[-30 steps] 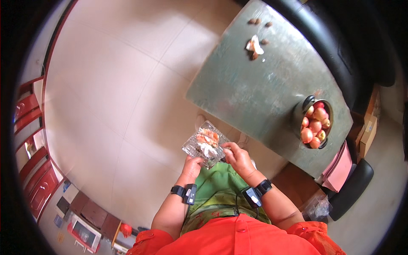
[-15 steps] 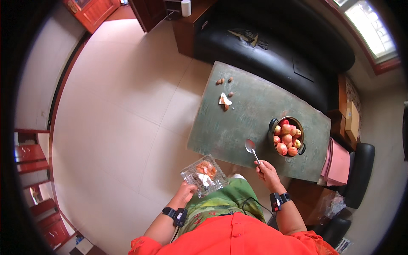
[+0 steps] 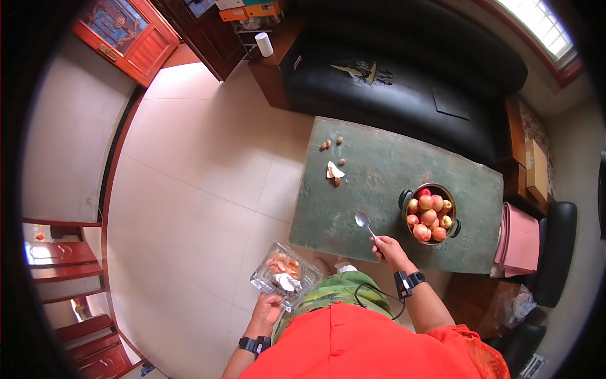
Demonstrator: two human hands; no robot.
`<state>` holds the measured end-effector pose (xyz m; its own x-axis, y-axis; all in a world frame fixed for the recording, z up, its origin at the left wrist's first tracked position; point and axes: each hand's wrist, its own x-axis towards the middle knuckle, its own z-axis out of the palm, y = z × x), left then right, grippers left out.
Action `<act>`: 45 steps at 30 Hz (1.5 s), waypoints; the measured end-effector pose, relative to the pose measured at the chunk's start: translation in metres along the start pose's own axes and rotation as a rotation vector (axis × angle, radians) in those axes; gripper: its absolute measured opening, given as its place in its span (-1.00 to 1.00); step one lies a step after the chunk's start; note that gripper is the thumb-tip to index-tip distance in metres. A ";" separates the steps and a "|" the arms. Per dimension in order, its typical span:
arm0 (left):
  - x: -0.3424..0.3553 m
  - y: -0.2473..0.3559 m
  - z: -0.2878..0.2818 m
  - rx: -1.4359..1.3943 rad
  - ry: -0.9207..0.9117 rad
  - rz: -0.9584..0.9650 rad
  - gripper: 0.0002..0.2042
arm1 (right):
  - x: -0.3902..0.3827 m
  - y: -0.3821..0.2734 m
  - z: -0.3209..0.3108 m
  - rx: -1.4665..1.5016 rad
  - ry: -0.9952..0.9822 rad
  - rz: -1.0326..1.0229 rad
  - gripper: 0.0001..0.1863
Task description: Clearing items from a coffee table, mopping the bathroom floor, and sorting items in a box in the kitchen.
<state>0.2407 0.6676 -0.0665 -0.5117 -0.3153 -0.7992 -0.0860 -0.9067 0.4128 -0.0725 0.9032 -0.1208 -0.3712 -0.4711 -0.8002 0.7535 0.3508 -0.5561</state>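
No text, number or sign is readable; any print on the orange boxes [image 3: 262, 10] up top is too small.

Beyond the green-topped table [image 3: 372, 202], you face a torn black sofa [image 3: 404, 95] — pale floor tiles [image 3: 189, 158] spread to your left toward a reddish door [image 3: 150, 52], and a bright, barred window [image 3: 541, 30] glows above the sofa's right end.

From head height, one fisheye looks down past the red shirt [image 3: 372, 341], bottom centre, toward the table [image 3: 372, 180], centre-right.
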 end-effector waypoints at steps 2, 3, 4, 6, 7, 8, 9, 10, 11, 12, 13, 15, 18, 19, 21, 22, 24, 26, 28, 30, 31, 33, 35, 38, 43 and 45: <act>0.000 0.002 0.010 -0.067 -0.046 0.049 -0.31 | 0.011 -0.005 -0.002 -0.023 -0.008 -0.001 -0.75; 0.005 0.003 0.007 -0.055 -0.007 0.062 -0.31 | 0.015 -0.010 0.000 -0.018 -0.018 -0.062 -0.71; 0.009 0.005 0.007 -0.048 0.000 0.063 -0.31 | 0.019 -0.016 0.002 -0.012 -0.026 -0.122 -0.66; 0.022 0.013 0.008 -0.035 0.002 0.079 -0.32 | 0.031 -0.026 0.005 -0.018 -0.066 -0.120 -0.59; 0.030 0.021 0.006 -0.034 -0.011 0.076 -0.32 | 0.037 -0.029 0.008 -0.035 -0.057 -0.129 -0.59; 0.036 0.026 0.008 -0.031 -0.013 0.071 -0.32 | 0.041 -0.034 0.010 -0.058 -0.046 -0.136 -0.59; 0.044 0.034 0.011 -0.030 -0.015 0.058 -0.32 | 0.043 -0.040 0.016 -0.060 -0.019 -0.138 -0.58; 0.053 0.043 0.013 -0.027 -0.018 0.044 -0.32 | 0.048 -0.042 0.017 -0.055 -0.010 -0.138 -0.58; 0.062 0.052 0.015 -0.019 -0.026 0.032 -0.32 | 0.053 -0.043 0.018 -0.066 0.012 -0.145 -0.59; 0.073 0.062 0.017 0.008 -0.046 0.017 -0.32 | 0.059 -0.043 0.020 -0.076 0.036 -0.152 -0.59; 0.085 0.073 0.019 0.037 -0.067 -0.001 -0.32 | 0.067 -0.043 0.024 -0.065 0.056 -0.152 -0.59; 0.108 0.102 0.026 0.112 -0.106 -0.017 -0.32 | 0.080 -0.043 0.036 -0.258 0.217 -0.237 -0.63; 0.156 0.148 0.027 0.228 -0.136 -0.105 -0.32 | 0.093 -0.047 0.061 -0.359 0.366 -0.327 -0.66; 0.171 0.163 0.027 0.280 -0.142 -0.157 -0.37 | 0.097 -0.047 0.073 -0.344 0.391 -0.325 -0.66; 0.203 0.196 0.025 0.357 -0.184 -0.187 -0.38 | 0.103 -0.047 0.095 -0.187 0.444 -0.287 -0.67; 0.215 0.208 0.022 0.415 -0.204 -0.200 -0.40 | 0.100 -0.052 0.108 -0.184 0.453 -0.277 -0.67; 0.239 0.234 0.022 0.465 -0.205 -0.232 -0.44 | 0.096 -0.060 0.134 -0.039 0.519 -0.223 -0.66; 0.260 0.256 0.027 0.565 -0.218 -0.307 -0.48 | 0.106 -0.056 0.149 -0.052 0.569 -0.227 -0.65; 0.274 0.272 0.032 0.579 -0.229 -0.314 -0.50 | 0.111 -0.059 0.165 -0.070 0.620 -0.240 -0.64; 0.291 0.287 0.035 0.629 -0.224 -0.332 -0.51 | 0.119 -0.061 0.180 -0.066 0.629 -0.229 -0.64; 0.298 0.292 0.037 0.632 -0.224 -0.333 -0.51 | 0.123 -0.063 0.186 -0.068 0.632 -0.221 -0.63; 0.311 0.297 0.040 0.649 -0.240 -0.352 -0.50 | 0.131 -0.058 0.188 -0.053 0.632 -0.211 -0.63; 0.327 0.299 0.040 0.665 -0.234 -0.359 -0.49 | 0.141 -0.054 0.190 -0.036 0.630 -0.201 -0.63; 0.349 0.298 0.034 0.709 -0.211 -0.350 -0.48 | 0.153 -0.053 0.192 -0.140 0.792 -0.357 -0.64; 0.376 0.292 0.030 0.743 -0.188 -0.368 -0.49 | 0.166 -0.066 0.189 -0.235 0.824 -0.344 -0.67; 0.381 0.283 0.037 0.731 -0.112 -0.378 -0.45 | 0.180 -0.062 0.179 -0.207 0.841 -0.352 -0.67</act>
<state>-0.0102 0.3008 -0.2382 -0.4158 0.0392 -0.9086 -0.7831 -0.5234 0.3358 -0.0891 0.6522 -0.1899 -0.8913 0.1342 -0.4331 0.4415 0.4747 -0.7614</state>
